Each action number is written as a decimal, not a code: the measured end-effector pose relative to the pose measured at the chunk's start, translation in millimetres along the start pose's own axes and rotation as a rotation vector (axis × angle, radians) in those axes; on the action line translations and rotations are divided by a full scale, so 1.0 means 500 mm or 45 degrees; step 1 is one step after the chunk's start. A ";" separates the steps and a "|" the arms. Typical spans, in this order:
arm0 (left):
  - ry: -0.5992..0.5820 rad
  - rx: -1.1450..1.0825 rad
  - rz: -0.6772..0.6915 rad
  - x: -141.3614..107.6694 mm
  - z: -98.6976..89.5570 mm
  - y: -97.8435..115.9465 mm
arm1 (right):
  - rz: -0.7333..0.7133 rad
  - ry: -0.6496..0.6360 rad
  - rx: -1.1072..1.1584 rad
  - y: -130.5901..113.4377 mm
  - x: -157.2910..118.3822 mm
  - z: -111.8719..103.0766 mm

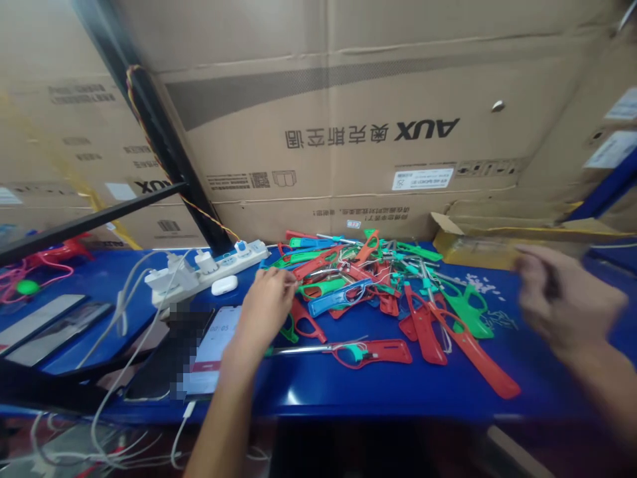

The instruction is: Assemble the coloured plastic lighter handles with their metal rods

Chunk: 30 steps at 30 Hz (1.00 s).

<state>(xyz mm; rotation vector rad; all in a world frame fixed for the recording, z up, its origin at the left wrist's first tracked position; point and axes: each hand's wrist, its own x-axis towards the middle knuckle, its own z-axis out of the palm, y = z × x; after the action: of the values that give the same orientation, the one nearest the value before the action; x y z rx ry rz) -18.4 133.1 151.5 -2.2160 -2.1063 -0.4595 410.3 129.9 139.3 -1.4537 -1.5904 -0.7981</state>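
My left hand (269,295) is at the left edge of a pile of lighter parts (343,272), its fingers bent and drawn together. What they hold, if anything, is hidden. My right hand (567,305), smeared by motion, is above the right side of the table, near an open cardboard box (478,249). Red, green and blue plastic handle shells fill the pile, with metal tubes, teal pieces and thin wires among them. In front lies a red lighter half (383,352) with a long metal tube (301,350). A red handle shell (485,365) lies at the front right.
A phone (212,352) showing a timer lies by my left forearm. Behind it are a power strip (253,252) with plugs and a white earphone case (224,285). Small white pieces (478,284) are scattered before the box. Large cartons (323,86) stand behind the blue table (338,395).
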 end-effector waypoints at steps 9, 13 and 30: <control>-0.177 0.131 -0.027 0.063 0.024 -0.014 | 0.035 -0.636 -0.007 0.067 0.154 0.117; -0.131 0.105 -0.027 0.059 0.023 -0.032 | 0.031 -0.742 0.146 0.104 0.128 0.093; 0.492 -0.256 0.763 0.132 -0.013 0.156 | 0.003 -1.464 0.182 0.160 0.078 0.193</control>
<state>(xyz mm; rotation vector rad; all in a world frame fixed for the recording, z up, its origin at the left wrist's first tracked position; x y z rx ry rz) 59.2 190.0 187.3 -2.4528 -1.1821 -0.9710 474.6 243.0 123.3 -1.9255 -2.3662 0.2805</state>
